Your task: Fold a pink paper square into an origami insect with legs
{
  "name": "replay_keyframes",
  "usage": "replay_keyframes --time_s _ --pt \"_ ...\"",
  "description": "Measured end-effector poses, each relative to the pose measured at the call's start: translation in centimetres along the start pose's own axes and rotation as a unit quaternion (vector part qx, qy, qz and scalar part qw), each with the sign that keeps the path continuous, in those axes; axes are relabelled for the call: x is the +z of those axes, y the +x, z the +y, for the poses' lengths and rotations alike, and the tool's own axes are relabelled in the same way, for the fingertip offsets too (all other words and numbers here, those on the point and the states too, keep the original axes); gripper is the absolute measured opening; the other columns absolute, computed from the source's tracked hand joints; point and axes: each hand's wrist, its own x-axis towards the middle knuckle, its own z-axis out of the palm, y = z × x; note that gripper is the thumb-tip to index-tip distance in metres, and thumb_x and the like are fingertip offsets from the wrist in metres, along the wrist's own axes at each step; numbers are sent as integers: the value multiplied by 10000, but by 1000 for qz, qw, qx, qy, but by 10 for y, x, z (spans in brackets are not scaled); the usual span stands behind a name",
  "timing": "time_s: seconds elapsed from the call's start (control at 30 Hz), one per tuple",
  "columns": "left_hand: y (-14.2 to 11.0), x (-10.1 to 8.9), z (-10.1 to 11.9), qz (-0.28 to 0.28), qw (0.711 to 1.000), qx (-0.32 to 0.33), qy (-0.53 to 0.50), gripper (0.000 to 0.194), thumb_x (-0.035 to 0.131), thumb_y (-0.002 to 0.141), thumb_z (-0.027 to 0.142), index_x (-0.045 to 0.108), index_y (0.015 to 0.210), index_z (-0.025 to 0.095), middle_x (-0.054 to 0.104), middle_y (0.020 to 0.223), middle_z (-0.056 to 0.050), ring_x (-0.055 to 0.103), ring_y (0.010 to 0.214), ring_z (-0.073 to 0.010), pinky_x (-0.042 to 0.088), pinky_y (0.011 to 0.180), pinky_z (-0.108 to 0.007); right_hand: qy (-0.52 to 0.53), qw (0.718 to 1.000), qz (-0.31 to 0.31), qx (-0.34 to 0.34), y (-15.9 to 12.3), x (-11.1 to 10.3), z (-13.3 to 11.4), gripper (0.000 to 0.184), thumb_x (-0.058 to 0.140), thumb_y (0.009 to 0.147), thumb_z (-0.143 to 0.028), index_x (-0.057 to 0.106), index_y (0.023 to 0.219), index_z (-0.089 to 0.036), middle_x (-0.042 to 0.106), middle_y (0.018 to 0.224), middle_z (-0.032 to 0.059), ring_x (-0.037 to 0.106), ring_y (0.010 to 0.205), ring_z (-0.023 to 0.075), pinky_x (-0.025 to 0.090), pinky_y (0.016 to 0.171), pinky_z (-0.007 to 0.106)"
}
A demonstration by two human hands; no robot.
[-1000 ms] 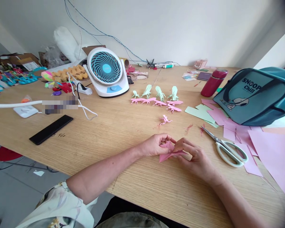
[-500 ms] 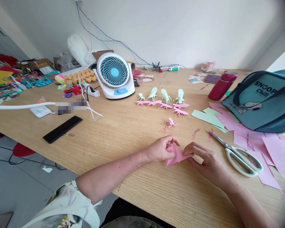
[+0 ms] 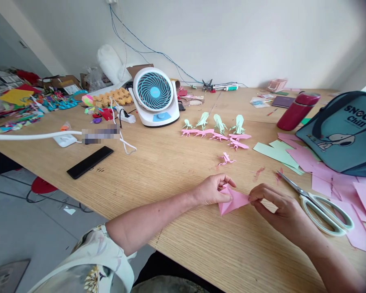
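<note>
On the near surface [image 3: 247, 252], left hand [image 3: 216, 190] and right hand [image 3: 279, 205] pinch the folded pink paper [image 3: 239, 199], fingertips closed (right at its pointed end); uneven pulling could tear it.

At four o'clock, the folded pink paper [image 3: 238, 201] looks matt against the wood-grained tabletop [image 3: 158, 171]. The desk fan [image 3: 155, 95] at eleven is smooth plastic, the burgundy flask [image 3: 297, 113] at two glossy.

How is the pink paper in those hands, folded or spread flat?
Folded: the pink paper shows creased flaps, tapering toward the right hand.
</note>
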Motion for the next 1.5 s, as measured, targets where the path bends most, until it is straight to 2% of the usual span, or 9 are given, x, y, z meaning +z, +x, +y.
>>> replay_keyframes --time_s 0.07,0.13,0.3,0.4,0.5,0.7,1.0,1.3,1.5 --pt "0 0 -2 -10 1000 -16 -23 264 716 656 67 601 885 132 525 681 58 460 593 -47 344 577 -169 3 1000 9 2 0 0 -3 136 498 956 -126 571 930 -237 621 906 30 619 819 157 476 693 270" --pt "-1 1 -4 -23 999 -25 -41 293 736 672 108 596 928 132 575 750 28 513 631 -63 382 592 -180 6 1000 19 -3 1 0 -6 144 493 954 -116 567 930 -237 622 908 34 624 833 160 483 705 271" --pt "-3 -3 1 -67 980 -88 -168 644 857 636 196 541 1196 169 647 854 -4 621 700 -97 471 657 -217 12 999 49 -20 4 -1 -13 189 486 941 -69 572 926 -236 621 917 36 626 848 157 480 721 271" --pt "-4 -6 6 -116 960 -127 -221 614 901 629 288 579 1132 148 689 951 -69 698 770 -165 538 715 -286 18 997 64 -25 4 0 -14 202 493 935 -45 571 927 -232 615 925 34 626 856 153 473 737 275" --pt "-4 -6 6 -150 949 -128 -245 528 895 657 323 618 1057 119 701 953 -97 728 785 -206 567 715 -312 22 996 76 -37 5 1 -14 208 500 931 -30 567 936 -227 609 919 31 620 849 147 470 739 276" --pt "-4 0 1 -105 971 -90 -196 448 880 672 319 584 948 125 713 832 -57 726 696 -181 576 655 -292 20 998 52 -40 6 6 -14 230 477 945 -37 592 995 -230 603 970 57 617 891 163 490 762 299" --pt "-5 7 1 -76 981 -68 -167 454 863 670 371 547 897 138 702 816 -12 723 683 -145 584 668 -282 2 1000 6 -26 2 12 -12 347 499 954 -81 610 1215 -282 597 1034 69 626 908 172 507 774 308" --pt "-4 7 -6 -87 984 -53 -147 509 859 671 460 509 872 150 701 753 -21 725 670 -187 593 641 -328 32 999 19 -21 5 12 -15 170 555 952 -146 678 1033 -231 641 977 57 649 863 154 529 742 262" --pt "-6 9 -2 -127 985 -17 -114 506 794 748 522 513 939 147 669 772 -21 675 640 -128 536 619 -245 58 998 33 7 5 15 -16 76 582 954 -222 656 936 -221 646 931 61 652 828 169 538 728 303"
